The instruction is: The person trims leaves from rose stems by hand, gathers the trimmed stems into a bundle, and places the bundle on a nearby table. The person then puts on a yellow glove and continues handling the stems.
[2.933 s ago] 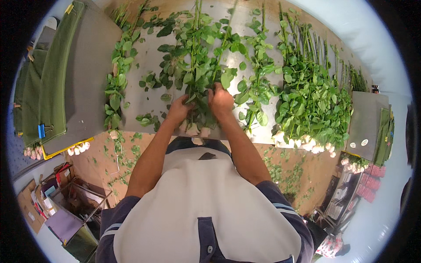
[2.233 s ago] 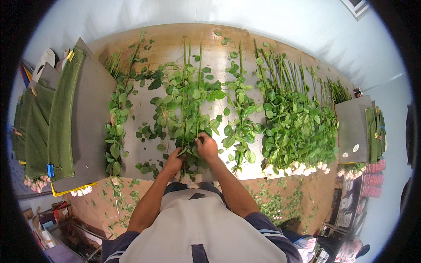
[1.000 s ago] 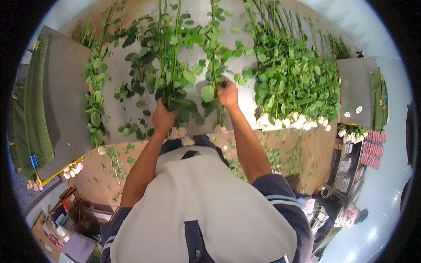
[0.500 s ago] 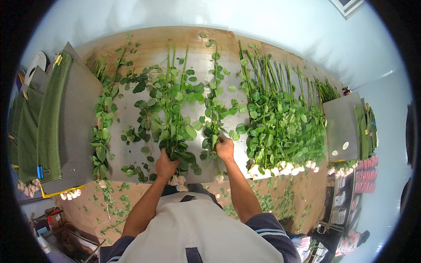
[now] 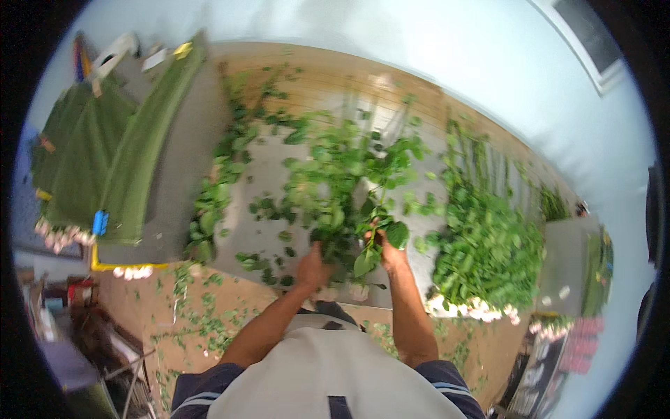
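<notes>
Long-stemmed pale roses with leafy green stems lie on a grey metal table [image 5: 262, 160], blooms toward me. My left hand [image 5: 314, 271] is closed round the lower leaves of a bunch of roses [image 5: 328, 174], just above the blooms; motion blurs its fingers. Beside it, my right hand [image 5: 391, 253] grips a single rose [image 5: 380, 199] by its leafy stem, the bloom hanging near the table's front edge. That stem runs up and away from me, partly over the bunch. Leaves hide some fingers of both hands.
A large pile of roses [image 5: 485, 244] lies to the right, and a thin row of leafy stems [image 5: 216, 195] to the left. Green cloths [image 5: 132, 174] hang over an upright panel at the left; a grey panel [image 5: 565, 262] stands at right. Loose leaves litter the brown floor [image 5: 199, 314].
The view has swung left, so the scene sits farther right. My right hand has brought its rose leftward, closer to the bunch at my left hand.
</notes>
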Tool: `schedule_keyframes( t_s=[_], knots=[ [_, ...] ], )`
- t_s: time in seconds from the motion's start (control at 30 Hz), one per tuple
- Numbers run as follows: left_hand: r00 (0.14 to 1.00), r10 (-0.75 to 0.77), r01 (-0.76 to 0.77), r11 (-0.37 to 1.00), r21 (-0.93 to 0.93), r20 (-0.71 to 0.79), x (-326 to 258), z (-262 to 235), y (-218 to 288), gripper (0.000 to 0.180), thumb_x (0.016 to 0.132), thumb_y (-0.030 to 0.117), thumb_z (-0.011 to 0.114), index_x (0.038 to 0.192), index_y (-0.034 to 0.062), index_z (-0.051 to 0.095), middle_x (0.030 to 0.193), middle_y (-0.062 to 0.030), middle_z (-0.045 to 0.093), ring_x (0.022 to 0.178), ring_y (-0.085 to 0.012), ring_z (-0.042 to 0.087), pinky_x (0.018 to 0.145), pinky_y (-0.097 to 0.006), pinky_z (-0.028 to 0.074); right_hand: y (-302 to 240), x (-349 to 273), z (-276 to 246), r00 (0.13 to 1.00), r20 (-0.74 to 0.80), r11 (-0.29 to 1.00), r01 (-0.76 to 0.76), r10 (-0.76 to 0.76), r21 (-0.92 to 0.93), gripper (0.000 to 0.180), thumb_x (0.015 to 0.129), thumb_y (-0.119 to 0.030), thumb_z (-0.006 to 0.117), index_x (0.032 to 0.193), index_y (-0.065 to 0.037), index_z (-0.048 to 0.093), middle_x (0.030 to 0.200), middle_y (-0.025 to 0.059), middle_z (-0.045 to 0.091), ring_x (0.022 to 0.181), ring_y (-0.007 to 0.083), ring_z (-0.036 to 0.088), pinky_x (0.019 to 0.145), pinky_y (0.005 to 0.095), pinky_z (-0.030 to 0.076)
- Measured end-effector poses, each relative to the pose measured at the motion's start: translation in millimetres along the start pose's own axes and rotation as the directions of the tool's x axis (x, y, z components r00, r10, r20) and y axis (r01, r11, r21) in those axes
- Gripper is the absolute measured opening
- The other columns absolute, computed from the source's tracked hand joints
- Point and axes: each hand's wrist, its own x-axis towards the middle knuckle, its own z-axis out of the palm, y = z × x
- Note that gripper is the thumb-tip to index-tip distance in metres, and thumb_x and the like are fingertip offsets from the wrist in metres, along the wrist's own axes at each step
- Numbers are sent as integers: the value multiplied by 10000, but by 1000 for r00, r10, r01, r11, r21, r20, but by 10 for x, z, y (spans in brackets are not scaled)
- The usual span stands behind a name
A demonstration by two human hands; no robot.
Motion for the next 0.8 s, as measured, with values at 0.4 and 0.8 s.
schedule_keyframes(
  t_s=[0.4, 0.8],
  knots=[
    [997, 66, -75, 960, -271, -39, 43, -159, 33, 714, 729, 232, 752, 1309, 8, 402, 1226, -207, 541, 1088, -357, 547, 932, -421, 431, -3, -147, 1502, 915, 340, 972, 168, -216, 167, 233, 875, -25, 571, 1107, -40, 557, 945, 110, 655, 741, 213, 631, 673, 355, 535],
    [845, 117, 142, 892, -430, 522, 155, -274, 556, 770, 845, 112, 597, 1465, -49, 169, 1448, -238, 347, 1261, -316, 431, 1004, -370, 385, 365, -227, -82, 980, -194, 993, 60, -39, 105, 128, 916, -176, 615, 952, -54, 597, 787, 49, 630, 636, 146, 579, 587, 287, 472]
  ],
)
